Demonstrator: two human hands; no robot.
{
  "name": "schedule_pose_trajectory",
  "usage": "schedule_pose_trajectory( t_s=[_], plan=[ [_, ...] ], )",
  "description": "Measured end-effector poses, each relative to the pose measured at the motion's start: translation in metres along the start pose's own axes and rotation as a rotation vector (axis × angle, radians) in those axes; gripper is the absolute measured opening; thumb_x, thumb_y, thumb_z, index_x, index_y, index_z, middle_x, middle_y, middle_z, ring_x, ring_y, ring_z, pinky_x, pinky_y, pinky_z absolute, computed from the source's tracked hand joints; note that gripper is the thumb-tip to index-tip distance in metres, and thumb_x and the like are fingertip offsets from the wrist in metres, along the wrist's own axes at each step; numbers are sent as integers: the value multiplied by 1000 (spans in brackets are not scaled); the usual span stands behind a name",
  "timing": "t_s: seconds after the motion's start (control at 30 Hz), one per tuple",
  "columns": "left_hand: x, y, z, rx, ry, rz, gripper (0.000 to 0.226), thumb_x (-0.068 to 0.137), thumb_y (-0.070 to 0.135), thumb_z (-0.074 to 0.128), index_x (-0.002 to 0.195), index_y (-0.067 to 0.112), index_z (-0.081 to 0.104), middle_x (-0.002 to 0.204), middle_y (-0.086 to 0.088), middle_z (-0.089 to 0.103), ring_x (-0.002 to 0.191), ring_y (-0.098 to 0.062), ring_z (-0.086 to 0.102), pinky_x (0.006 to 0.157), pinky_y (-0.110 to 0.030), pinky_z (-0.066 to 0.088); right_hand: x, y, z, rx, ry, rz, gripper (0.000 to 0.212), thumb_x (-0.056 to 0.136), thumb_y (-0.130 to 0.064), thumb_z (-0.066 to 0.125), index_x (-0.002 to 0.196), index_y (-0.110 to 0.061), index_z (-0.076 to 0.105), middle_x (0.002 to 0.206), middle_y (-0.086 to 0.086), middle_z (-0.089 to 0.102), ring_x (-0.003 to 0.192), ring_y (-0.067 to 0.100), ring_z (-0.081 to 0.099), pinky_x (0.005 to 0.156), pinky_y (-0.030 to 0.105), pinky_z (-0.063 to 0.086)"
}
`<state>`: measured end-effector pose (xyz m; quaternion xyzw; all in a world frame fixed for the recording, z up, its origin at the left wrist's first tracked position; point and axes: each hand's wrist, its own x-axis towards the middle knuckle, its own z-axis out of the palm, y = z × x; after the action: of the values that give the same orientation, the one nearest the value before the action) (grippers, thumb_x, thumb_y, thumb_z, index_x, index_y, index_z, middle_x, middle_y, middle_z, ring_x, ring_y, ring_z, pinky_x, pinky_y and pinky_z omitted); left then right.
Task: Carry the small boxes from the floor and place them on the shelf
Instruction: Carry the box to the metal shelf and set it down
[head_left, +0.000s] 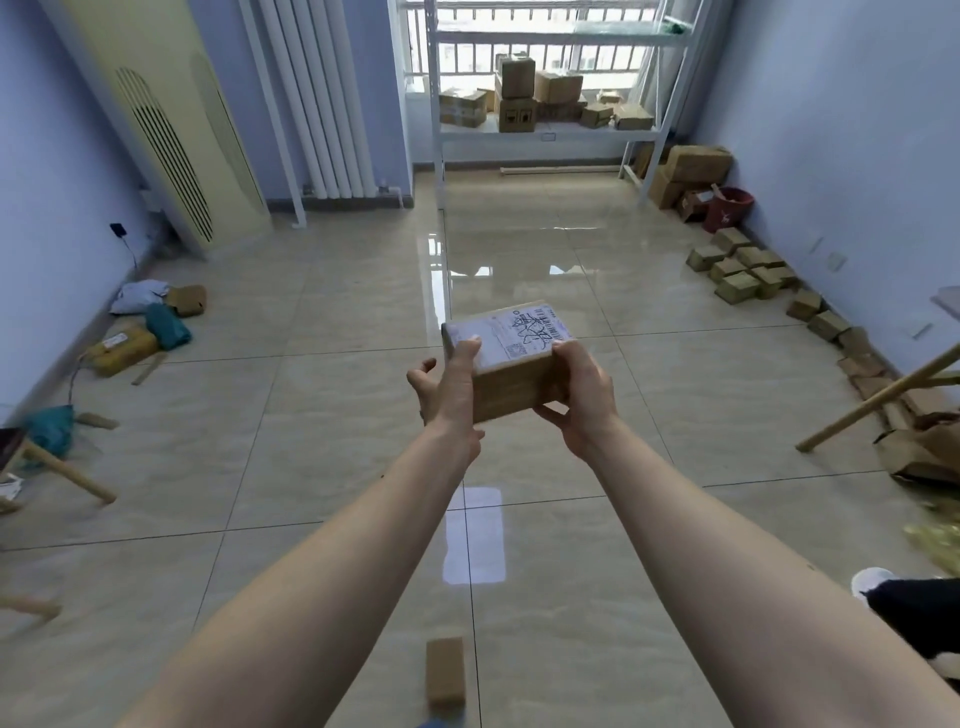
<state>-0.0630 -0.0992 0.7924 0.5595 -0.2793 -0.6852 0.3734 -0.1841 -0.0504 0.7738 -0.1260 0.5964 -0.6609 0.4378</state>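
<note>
I hold a small cardboard box (511, 358) with a white shipping label on top, out in front of me above the tiled floor. My left hand (449, 387) grips its left side and my right hand (582, 397) grips its right side and underside. Far ahead stands a white metal shelf (545, 132) by the window, with several cardboard boxes (519, 96) on its middle level. Another small box (445, 670) lies on the floor near my feet. A row of several small boxes (743, 270) lines the right wall.
A tall cream air conditioner (166, 130) and a white radiator (317, 104) stand at the back left. Parcels and bags (140, 327) lie along the left wall. Larger boxes and a red bucket (727, 208) sit right of the shelf. Wooden poles (878, 400) slant in at the right.
</note>
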Motion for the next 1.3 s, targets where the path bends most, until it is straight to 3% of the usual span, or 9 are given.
schedule_pose_trajectory(
  t_s=[0.1, 0.3, 0.37, 0.47, 0.5, 0.7, 0.83, 1.07, 1.3],
  plan=[
    [1, 8, -6, 28, -107, -38, 55, 74, 47, 70, 119, 26, 47, 112, -5, 64, 99, -23, 64, 88, -48, 53, 3, -12, -5, -31, -11, -4, 26, 81, -36, 54, 96, -16, 63, 82, 0, 49, 66, 15, 41, 64, 31, 46],
    [1, 12, -9, 164, -260, -96, 37, 78, 34, 68, 112, 19, 63, 97, -5, 68, 92, -23, 64, 91, -49, 55, 11, -24, -10, -123, -89, -25, 19, 85, -36, 47, 78, -20, 55, 72, -5, 49, 66, 13, 42, 62, 28, 40],
    [1, 11, -6, 163, -266, -74, 42, 78, 34, 67, 117, 21, 62, 106, -7, 70, 95, -24, 64, 85, -47, 57, 13, -25, -9, -139, -70, -23, 25, 86, -38, 47, 88, -17, 59, 76, -3, 56, 69, 14, 48, 63, 28, 42],
    [0, 9, 2, 159, -241, 3, 53, 77, 37, 67, 128, 27, 56, 114, -6, 70, 100, -25, 66, 69, -43, 60, 17, -24, -6, -146, -58, 5, 65, 72, -53, 53, 123, -12, 55, 109, 11, 68, 90, 22, 63, 67, 34, 51],
    [1, 8, 5, 147, -233, 20, 54, 78, 36, 66, 130, 28, 53, 114, -5, 70, 101, -25, 66, 67, -42, 60, 18, -25, -6, -143, -55, 17, 69, 72, -54, 54, 128, -13, 51, 116, 14, 67, 95, 25, 65, 68, 35, 52],
    [2, 1, 37, 8, -152, 83, 56, 85, 30, 67, 137, 30, 46, 115, -5, 67, 90, -20, 67, 72, -43, 60, 30, -30, -7, -163, -103, 13, 47, 92, -47, 54, 130, -20, 51, 114, 4, 69, 108, 27, 66, 90, 50, 55],
    [10, -2, 69, -50, -104, 136, 59, 85, 30, 68, 138, 33, 44, 122, -3, 64, 88, -19, 67, 70, -40, 59, 47, -42, -16, -166, -101, 7, 47, 93, -43, 58, 133, -20, 47, 115, 4, 71, 101, 24, 69, 81, 49, 58],
    [20, -1, 139, -48, -110, 156, 36, 90, 32, 63, 125, 29, 56, 97, 2, 69, 79, -14, 67, 56, -27, 54, 96, -82, -51, -183, -135, -14, 48, 92, -41, 62, 130, -17, 43, 111, 4, 71, 93, 21, 70, 76, 49, 59],
    [48, 1, 197, -20, -104, 228, 44, 91, 30, 63, 132, 22, 51, 110, -5, 69, 82, -15, 68, 68, -30, 55, 151, -115, -72, -196, -167, -34, 44, 94, -39, 60, 128, -15, 47, 103, 3, 70, 80, 15, 69, 71, 40, 58]
  ],
)
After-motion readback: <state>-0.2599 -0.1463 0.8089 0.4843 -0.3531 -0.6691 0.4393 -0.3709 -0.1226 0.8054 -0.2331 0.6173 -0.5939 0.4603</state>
